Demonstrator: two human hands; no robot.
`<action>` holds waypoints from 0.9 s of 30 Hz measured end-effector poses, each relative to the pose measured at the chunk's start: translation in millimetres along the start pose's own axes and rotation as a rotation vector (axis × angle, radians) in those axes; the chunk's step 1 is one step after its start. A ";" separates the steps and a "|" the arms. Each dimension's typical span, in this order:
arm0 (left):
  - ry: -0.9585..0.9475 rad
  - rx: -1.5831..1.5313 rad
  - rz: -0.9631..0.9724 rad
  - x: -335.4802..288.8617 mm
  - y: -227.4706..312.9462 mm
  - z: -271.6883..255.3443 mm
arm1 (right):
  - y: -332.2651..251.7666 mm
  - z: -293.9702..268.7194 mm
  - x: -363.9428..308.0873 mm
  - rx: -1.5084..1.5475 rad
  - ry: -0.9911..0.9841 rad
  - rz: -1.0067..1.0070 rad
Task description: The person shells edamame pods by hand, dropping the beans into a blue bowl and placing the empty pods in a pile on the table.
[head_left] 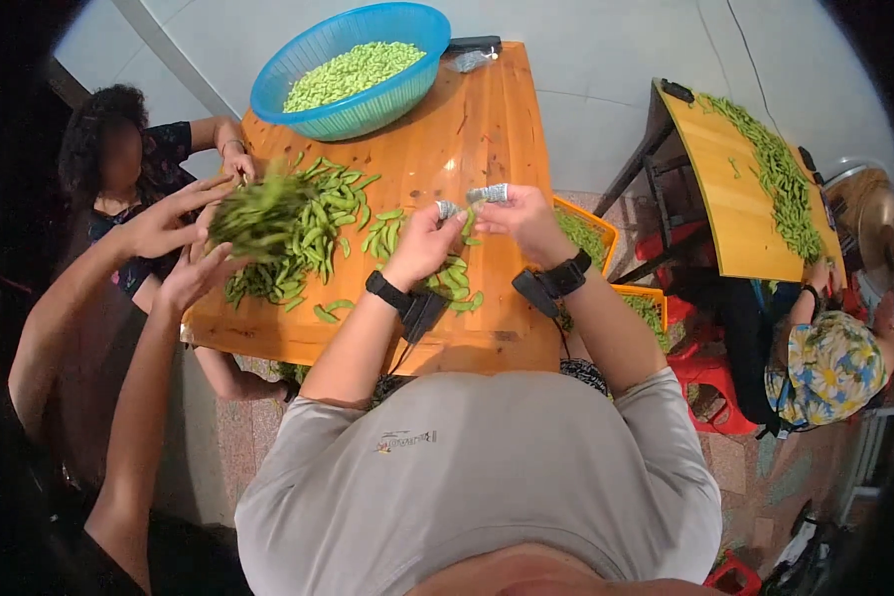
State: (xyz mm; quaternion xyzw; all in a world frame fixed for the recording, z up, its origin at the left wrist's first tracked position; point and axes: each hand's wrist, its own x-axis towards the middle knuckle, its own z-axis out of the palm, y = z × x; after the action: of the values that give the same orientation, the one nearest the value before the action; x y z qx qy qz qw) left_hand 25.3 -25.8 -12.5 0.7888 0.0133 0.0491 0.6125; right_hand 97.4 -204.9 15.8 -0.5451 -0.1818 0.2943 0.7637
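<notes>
Over the wooden table, my left hand (419, 245) and my right hand (528, 221) meet, fingers pinched on a green soybean pod (469, 224) between them. Silvery wrapping covers some fingertips of both hands. Just below them lies a small heap of green soybean pods (454, 280). Each of my wrists wears a black band with a small black device. To the left is a bigger pile of pods (318, 223). Another person's two hands hold a bunch of pods (258, 211) over that pile, smeared by motion.
A blue basin (268, 99) of shelled green beans stands at the table's (457, 129) far end. Orange crates (613, 241) of green pods or beans sit low at my right. Beyond them are red stools (710, 382) and a second table (710, 209) with pods and a person. Someone sits at far left.
</notes>
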 end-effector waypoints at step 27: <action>-0.475 -1.207 -0.316 -26.7 -6.5 0.3 | 1.9 10.7 -14.6 -0.806 -0.059 -0.380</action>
State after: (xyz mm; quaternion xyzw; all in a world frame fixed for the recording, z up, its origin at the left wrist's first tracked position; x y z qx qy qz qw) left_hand -1.0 -26.7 -20.6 0.2853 -0.0364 -0.2172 0.9328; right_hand 79.4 -206.1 18.4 -0.7477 -0.4004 0.0699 0.5251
